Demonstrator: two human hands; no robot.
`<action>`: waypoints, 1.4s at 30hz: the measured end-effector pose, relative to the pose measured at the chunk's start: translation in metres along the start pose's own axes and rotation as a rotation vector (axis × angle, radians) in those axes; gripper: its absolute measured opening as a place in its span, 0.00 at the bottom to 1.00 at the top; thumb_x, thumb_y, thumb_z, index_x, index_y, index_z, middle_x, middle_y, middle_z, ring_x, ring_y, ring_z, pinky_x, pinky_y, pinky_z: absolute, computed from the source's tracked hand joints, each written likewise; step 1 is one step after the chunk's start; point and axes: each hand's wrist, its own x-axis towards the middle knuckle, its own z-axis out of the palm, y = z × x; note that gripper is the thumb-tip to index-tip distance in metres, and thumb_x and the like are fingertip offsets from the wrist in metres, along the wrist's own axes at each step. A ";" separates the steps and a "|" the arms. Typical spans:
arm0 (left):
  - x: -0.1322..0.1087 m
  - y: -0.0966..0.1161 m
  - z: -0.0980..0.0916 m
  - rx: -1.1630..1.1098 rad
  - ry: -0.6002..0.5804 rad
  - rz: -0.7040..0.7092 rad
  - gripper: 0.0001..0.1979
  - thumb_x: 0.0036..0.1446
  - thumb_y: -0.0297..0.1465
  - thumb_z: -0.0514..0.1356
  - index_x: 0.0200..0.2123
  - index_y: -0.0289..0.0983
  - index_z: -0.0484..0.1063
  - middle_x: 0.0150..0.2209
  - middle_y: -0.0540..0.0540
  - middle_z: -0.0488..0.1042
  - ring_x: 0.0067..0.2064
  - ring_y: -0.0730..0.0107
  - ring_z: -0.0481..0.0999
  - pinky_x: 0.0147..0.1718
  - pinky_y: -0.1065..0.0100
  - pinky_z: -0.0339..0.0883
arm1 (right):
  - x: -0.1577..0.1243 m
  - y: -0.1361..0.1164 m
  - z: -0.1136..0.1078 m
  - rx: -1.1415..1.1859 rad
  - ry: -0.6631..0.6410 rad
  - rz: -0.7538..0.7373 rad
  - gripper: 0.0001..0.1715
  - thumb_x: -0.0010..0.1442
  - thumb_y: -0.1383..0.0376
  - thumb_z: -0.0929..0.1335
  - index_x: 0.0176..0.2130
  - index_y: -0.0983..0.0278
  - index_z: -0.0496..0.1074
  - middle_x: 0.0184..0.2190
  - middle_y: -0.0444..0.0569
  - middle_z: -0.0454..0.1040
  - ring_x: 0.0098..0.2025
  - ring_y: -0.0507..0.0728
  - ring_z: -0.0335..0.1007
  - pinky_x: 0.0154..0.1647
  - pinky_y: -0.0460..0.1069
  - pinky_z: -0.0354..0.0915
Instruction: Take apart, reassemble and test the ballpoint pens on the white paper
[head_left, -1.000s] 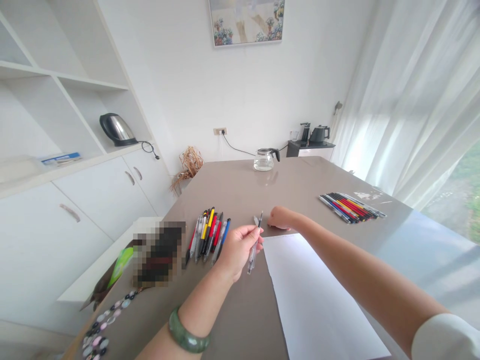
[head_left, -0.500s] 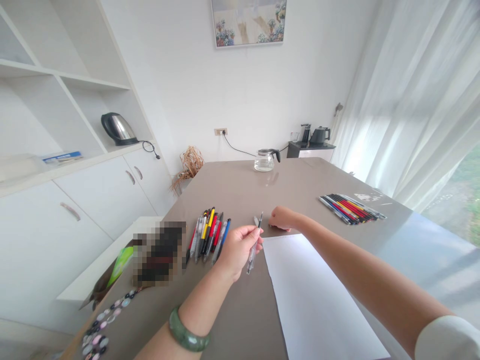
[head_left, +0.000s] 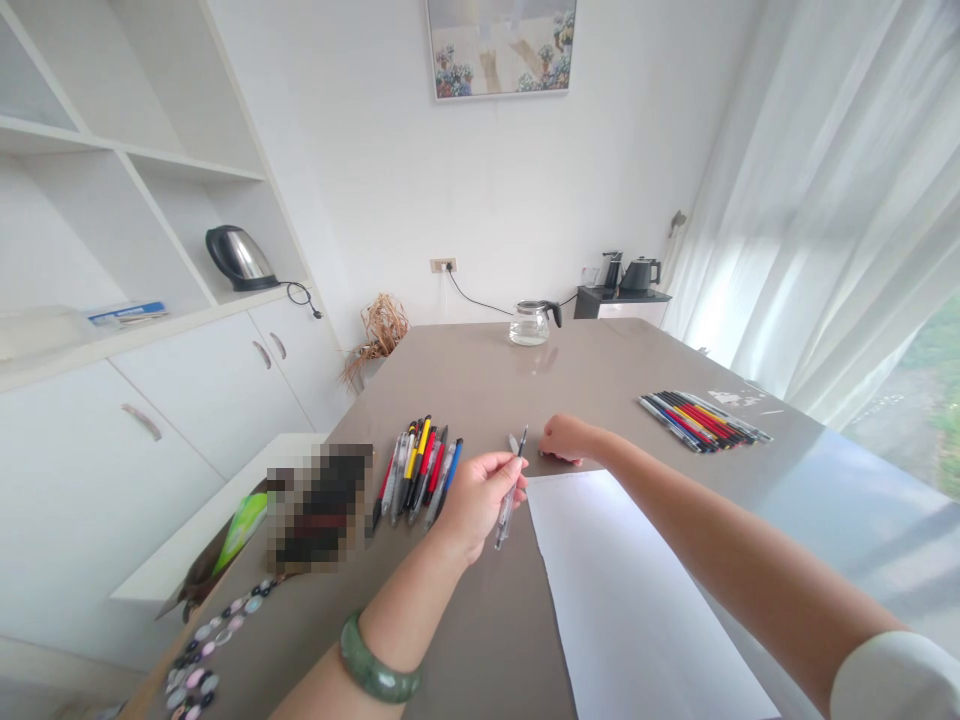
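My left hand (head_left: 486, 492) is closed around a clear pen (head_left: 504, 518), which stands tilted with its dark upper end above the fingers. A pale pointed tip (head_left: 513, 441) shows just beyond that hand; I cannot tell what it belongs to. Past the far edge of a white sheet of paper (head_left: 630, 590), my right hand (head_left: 564, 438) rests low over the table, curled into a fist. Whatever its fingers hold, if anything, is hidden. A bunch of pens (head_left: 420, 470) in several colours lies just left of my left hand.
At the table's (head_left: 465, 380) right, a row of pens (head_left: 701, 420) lies side by side. A glass pot (head_left: 529, 325) with a black handle stands at the far end. On the left are a blurred dark object (head_left: 322, 510) and a beaded strap (head_left: 199, 660).
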 end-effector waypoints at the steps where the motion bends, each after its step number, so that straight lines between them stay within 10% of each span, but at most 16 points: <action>1: 0.000 0.000 0.000 -0.002 0.002 0.000 0.12 0.48 0.37 0.57 0.32 0.34 0.70 0.26 0.46 0.69 0.26 0.75 0.68 0.29 0.71 0.63 | 0.000 0.000 0.000 0.006 0.001 0.000 0.10 0.48 0.66 0.63 0.21 0.70 0.68 0.15 0.50 0.68 0.16 0.52 0.63 0.21 0.46 0.57; 16: -0.001 0.001 0.000 -0.037 -0.006 -0.003 0.13 0.46 0.38 0.58 0.31 0.34 0.71 0.26 0.46 0.70 0.25 0.75 0.69 0.28 0.70 0.63 | -0.008 0.015 0.005 0.333 0.206 -0.095 0.13 0.50 0.60 0.62 0.23 0.67 0.65 0.14 0.43 0.62 0.15 0.48 0.55 0.18 0.44 0.53; 25: -0.005 0.000 0.006 -0.039 -0.101 -0.040 0.14 0.48 0.39 0.58 0.32 0.33 0.71 0.26 0.46 0.70 0.26 0.75 0.69 0.28 0.70 0.62 | -0.085 0.021 0.031 1.219 0.175 -0.507 0.13 0.48 0.58 0.67 0.30 0.66 0.69 0.19 0.41 0.60 0.20 0.47 0.54 0.22 0.45 0.56; 42: -0.008 0.000 0.016 0.056 -0.205 -0.070 0.13 0.49 0.38 0.57 0.30 0.33 0.71 0.26 0.46 0.70 0.26 0.73 0.69 0.28 0.69 0.62 | -0.099 0.018 0.036 1.359 0.129 -0.507 0.12 0.48 0.59 0.67 0.25 0.66 0.66 0.18 0.41 0.62 0.20 0.47 0.56 0.23 0.45 0.55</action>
